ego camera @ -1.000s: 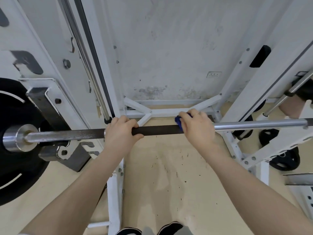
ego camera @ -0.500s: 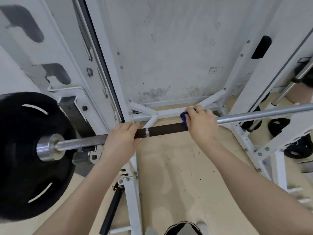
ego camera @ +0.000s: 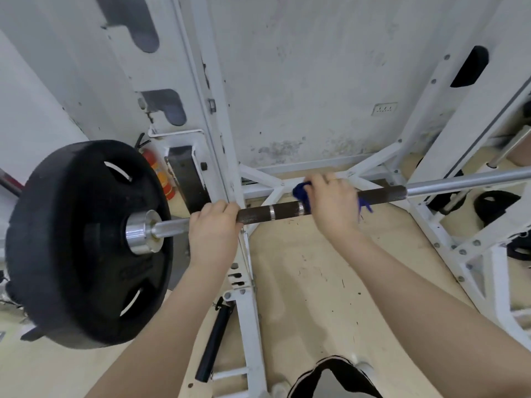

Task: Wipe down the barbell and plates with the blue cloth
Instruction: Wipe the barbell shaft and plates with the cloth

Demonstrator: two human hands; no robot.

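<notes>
The barbell (ego camera: 275,212) runs across the view, with a dark knurled middle and shiny steel ends. A big black plate (ego camera: 83,242) sits on its left sleeve. My left hand (ego camera: 211,229) grips the bar just right of the sleeve. My right hand (ego camera: 334,205) wraps the blue cloth (ego camera: 301,193) around the knurled part. Blue cloth ends stick out on both sides of that hand.
White rack uprights (ego camera: 218,116) and floor braces (ego camera: 258,176) stand behind the bar. A red fire extinguisher (ego camera: 161,173) is by the wall on the left. Spare black plates (ego camera: 494,205) lie at the right. A black roller (ego camera: 214,343) lies on the floor below.
The view has swung left, bringing the black plate fully into sight. My right hand with the cloth has slid along the knurled part of the bar. My left hand keeps its grip.
</notes>
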